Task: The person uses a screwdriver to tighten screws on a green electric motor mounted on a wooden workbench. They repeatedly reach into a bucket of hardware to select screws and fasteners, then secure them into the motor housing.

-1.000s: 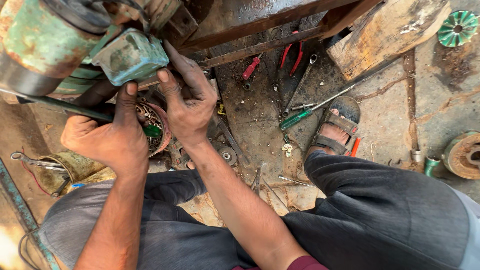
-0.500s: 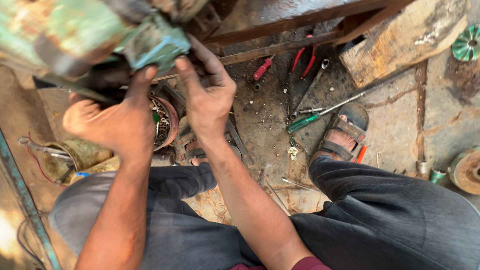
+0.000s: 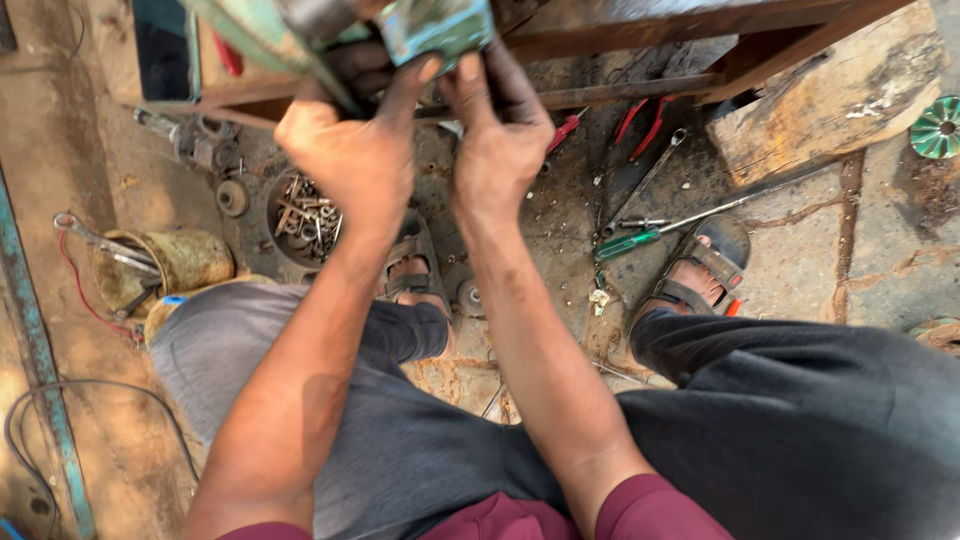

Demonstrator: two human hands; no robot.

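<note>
While the person sits low with knees spread, both arms reach up and forward so the work stays over the open ground between the feet. Left hand (image 3: pixel 345 150) is clenched on the dark underside of the green motor (image 3: pixel 330 25); right hand (image 3: pixel 500 130) clasps its terminal box (image 3: pixel 435 25) with fingers pressed flat, apparently steadying the heavy body at the top edge of view. Beyond, a bowl (image 3: pixel 305 215) of bolts, a screwdriver (image 3: pixel 640 240) and red pliers (image 3: pixel 640 120) lie on the floor, close by.
</note>
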